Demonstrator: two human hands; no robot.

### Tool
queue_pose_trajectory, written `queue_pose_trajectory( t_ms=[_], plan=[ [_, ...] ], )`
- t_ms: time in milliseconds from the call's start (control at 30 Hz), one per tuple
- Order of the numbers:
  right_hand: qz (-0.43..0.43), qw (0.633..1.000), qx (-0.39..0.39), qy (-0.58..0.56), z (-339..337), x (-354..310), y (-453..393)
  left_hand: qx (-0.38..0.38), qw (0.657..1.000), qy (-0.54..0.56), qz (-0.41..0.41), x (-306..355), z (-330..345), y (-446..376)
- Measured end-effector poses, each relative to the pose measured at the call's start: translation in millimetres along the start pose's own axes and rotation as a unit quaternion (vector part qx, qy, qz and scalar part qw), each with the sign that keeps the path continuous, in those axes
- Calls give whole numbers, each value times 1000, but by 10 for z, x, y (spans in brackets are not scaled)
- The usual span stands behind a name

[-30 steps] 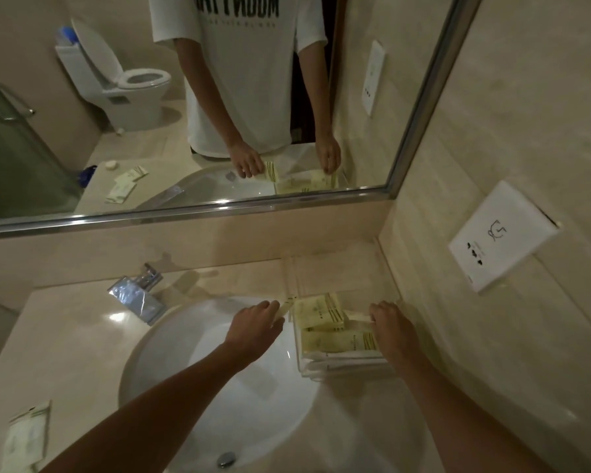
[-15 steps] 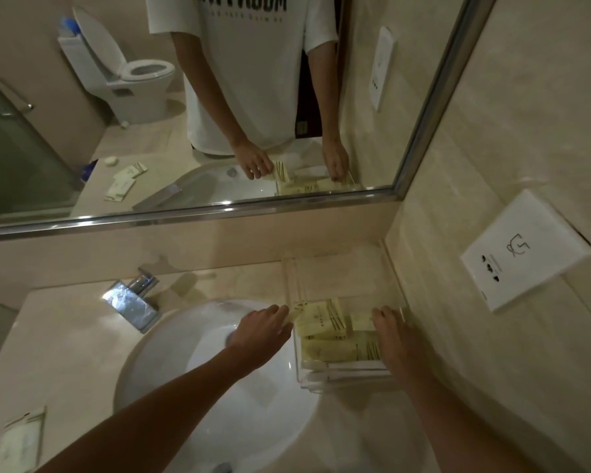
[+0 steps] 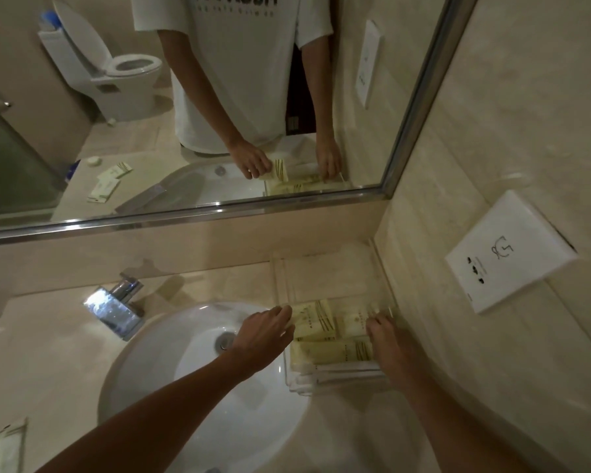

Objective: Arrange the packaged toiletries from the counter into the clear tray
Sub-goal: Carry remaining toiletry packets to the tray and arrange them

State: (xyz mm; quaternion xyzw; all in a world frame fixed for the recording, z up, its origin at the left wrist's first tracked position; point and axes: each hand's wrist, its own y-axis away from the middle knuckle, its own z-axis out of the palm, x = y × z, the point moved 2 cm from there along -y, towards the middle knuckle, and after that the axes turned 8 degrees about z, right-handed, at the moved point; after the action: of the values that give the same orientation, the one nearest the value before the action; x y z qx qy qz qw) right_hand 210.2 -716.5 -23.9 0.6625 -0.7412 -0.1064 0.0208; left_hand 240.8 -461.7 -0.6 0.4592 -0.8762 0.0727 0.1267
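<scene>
pale yellow toiletry packets (image 3: pixel 325 336) are lying in the clear tray (image 3: pixel 325 264) on the counter (image 3: pixel 48 336), right of the sink (image 3: pixel 171 363). left hand (image 3: pixel 261 339) is pinching the rear packet's edge. right hand (image 3: pixel 388 343) is resting inside the tray; grip cannot be determined. another packet (image 3: pixel 4 448) is lying at the counter's near-left corner.

Both hands reach into the clear tray (image 3: pixel 289 377), left hand (image 3: pixel 260 339) touching a yellow packet (image 3: pixel 316 322).

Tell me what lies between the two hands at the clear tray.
In the head view, pale yellow flat toiletry packets inside the clear plastic tray fill the stretch between the left hand and the right hand; both hands touch them.
</scene>
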Motion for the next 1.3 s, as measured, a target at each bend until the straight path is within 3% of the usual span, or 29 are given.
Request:
queue_pose_trajectory(
  t_ms=[200,400,800,1300],
  plan=[
    [100,992,-16,-68,-144,196,137,-41,995,-10,87,531,151,-324],
    [183,965,68,-173,-217,172,380,-100,978,-78,164,1016,342,-602],
    [227,950,101,-188,-183,173,512,-160,922,-213,282,1219,475,-961],
    [260,941,73,-201,-56,280,557,-214,923,-234,216,1095,712,-1047]
  ],
)
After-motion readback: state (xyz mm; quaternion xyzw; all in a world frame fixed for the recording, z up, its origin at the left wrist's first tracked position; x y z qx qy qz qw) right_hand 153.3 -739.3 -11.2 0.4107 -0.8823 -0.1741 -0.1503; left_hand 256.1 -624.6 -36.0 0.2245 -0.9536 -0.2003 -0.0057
